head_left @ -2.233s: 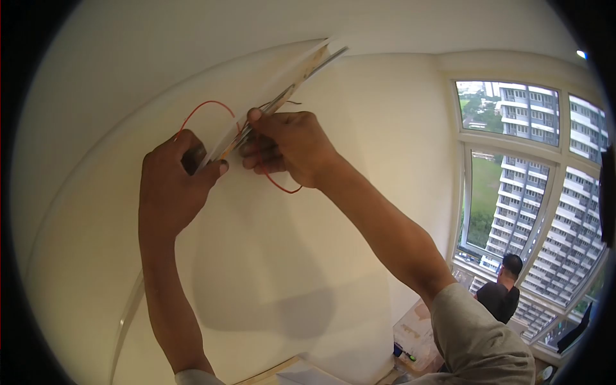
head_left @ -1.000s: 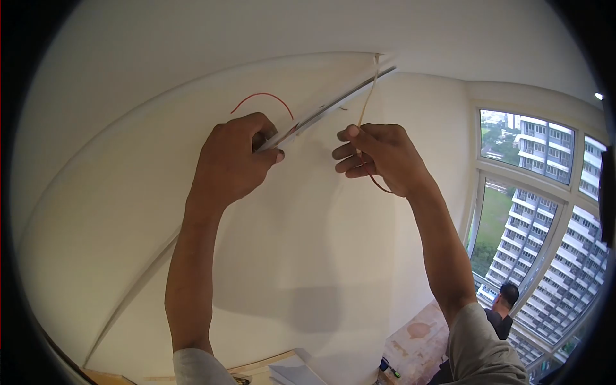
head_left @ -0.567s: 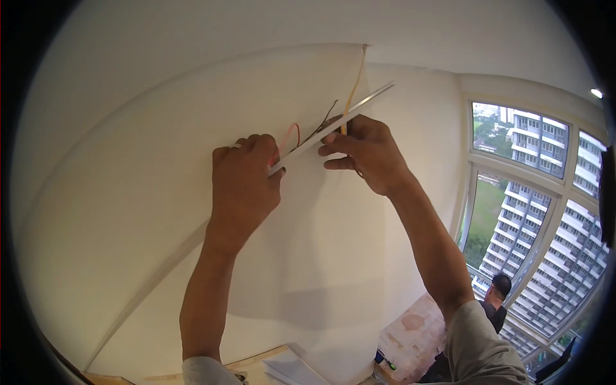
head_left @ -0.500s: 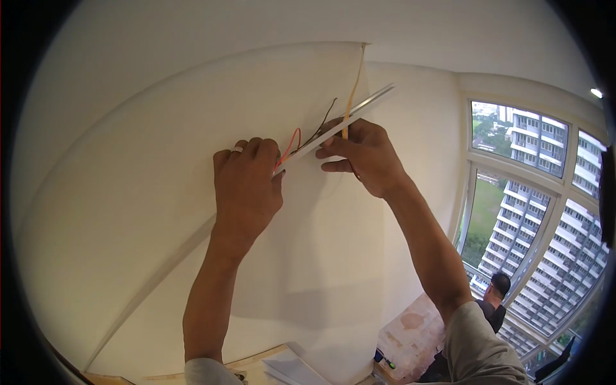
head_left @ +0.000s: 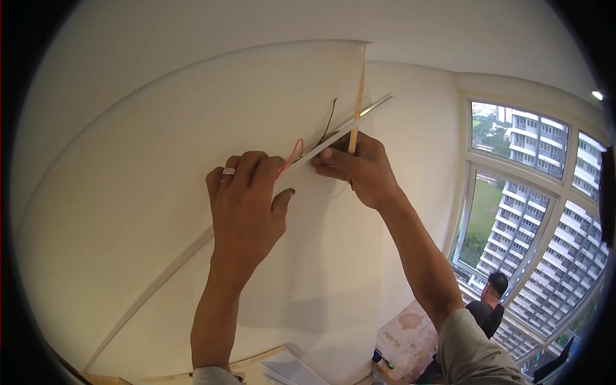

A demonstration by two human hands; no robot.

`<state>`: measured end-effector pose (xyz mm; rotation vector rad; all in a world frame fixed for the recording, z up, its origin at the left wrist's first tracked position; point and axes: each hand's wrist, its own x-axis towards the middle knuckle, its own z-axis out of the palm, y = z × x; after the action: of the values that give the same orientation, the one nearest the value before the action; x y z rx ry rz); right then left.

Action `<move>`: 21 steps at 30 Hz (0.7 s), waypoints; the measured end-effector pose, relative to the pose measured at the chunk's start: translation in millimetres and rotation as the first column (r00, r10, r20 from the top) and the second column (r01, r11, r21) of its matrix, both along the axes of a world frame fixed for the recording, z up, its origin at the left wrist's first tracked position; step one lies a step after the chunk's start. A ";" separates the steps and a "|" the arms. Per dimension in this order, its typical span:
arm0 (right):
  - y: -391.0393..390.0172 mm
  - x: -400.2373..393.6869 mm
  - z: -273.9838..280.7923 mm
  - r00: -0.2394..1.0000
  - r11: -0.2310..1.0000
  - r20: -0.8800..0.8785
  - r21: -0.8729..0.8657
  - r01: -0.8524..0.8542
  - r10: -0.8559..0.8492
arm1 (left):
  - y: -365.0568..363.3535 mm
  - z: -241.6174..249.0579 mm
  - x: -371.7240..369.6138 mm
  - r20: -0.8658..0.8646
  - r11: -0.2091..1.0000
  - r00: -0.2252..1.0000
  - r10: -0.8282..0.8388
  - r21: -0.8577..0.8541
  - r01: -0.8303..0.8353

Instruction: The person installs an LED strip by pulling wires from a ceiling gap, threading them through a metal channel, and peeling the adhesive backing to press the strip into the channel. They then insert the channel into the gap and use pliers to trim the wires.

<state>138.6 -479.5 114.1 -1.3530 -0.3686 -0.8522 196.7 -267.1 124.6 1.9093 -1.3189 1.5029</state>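
A long, thin, pale channel strip (head_left: 375, 106) slants across the wall, from the lower left up to a metallic end at the right. My left hand (head_left: 247, 199), with a ring on one finger, curls its fingers over the strip, its thumb held apart. Farther up, my right hand (head_left: 360, 168) pinches the strip between thumb and fingers. A yellowish flexible tape (head_left: 359, 96), like LED tape, hangs from the ceiling corner and crosses the strip into my right hand. A red wire (head_left: 301, 146) loops up beside my left fingers. A dark wire (head_left: 332, 115) sticks up behind the strip.
A person (head_left: 489, 305) is at the lower right by the tall window (head_left: 513, 186). Below lie a wooden board surface (head_left: 256, 371) with white sheets (head_left: 289, 369) and a stained pinkish surface (head_left: 407, 330). The wall (head_left: 160, 167) meets the ceiling above.
Both hands have moved slightly down with the strip, and the strip's upper end is lower. My left thumb is farther from the fingers. The hanging tape looks straighter.
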 end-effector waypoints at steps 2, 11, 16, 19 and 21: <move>-3.4 0.4 -2.1 1.000 1.000 0.006 0.010 -0.019 0.018 | 6.2 -8.5 -10.6 0.002 0.999 1.000 -0.006 -0.041 0.006; -33.4 -13.0 -12.5 0.999 0.999 0.049 0.044 0.011 -0.013 | -12.8 -130.2 -29.9 -0.582 0.878 0.658 -0.478 -0.312 0.362; -61.6 -13.5 -18.0 0.995 0.997 0.100 0.070 0.007 -0.014 | -9.9 -127.1 3.4 -0.530 0.479 -0.235 -0.815 -0.844 0.242; -89.9 -14.7 -23.9 0.989 1.000 0.148 -0.016 -0.011 0.013 | -22.2 -127.4 3.2 -0.218 0.102 -0.428 -0.877 -0.955 0.279; -112.4 -15.6 -27.6 0.990 0.997 0.138 -0.078 -0.029 0.040 | -27.2 -118.6 -4.9 -0.068 -0.100 -0.580 -0.812 -0.962 0.253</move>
<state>122.9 -591.9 86.5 -1.3567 -0.5361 -0.9141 191.8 -294.3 6.0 0.3744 -0.8630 -0.3803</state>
